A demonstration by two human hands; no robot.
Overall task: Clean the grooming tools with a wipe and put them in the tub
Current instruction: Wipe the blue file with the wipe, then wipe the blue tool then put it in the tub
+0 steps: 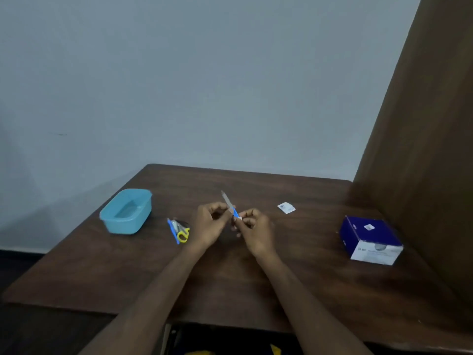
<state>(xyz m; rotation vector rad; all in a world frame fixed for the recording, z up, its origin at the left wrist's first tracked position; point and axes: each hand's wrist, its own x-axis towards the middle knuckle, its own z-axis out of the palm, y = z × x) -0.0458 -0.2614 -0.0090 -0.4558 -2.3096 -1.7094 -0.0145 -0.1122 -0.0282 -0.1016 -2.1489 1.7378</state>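
- Metal and blue plastic make up the file (229, 204), a thin, flat strip held up between both hands above the table (294, 272).
- Left hand (210, 224) pinches the file about midway along its length; right hand (256, 230) is closed on its blue lower end with a small white wipe (239, 218) tucked in the fingertips.
- File looks light, stiff and narrow; it likely slips easily when damp, so the blue handle is the safer place to grip.
- Wipe looks soft and limp, easily crumpled.
- Left of the left hand lie more tools (179, 230), a small pile with yellow loops and a blue strip.
- Farther left sits the tub (126, 211), pale blue plastic, rounded corners, seemingly empty.
- Right of the right hand lies a white sachet (286, 208); well beyond it, a blue-and-white box (371, 240).
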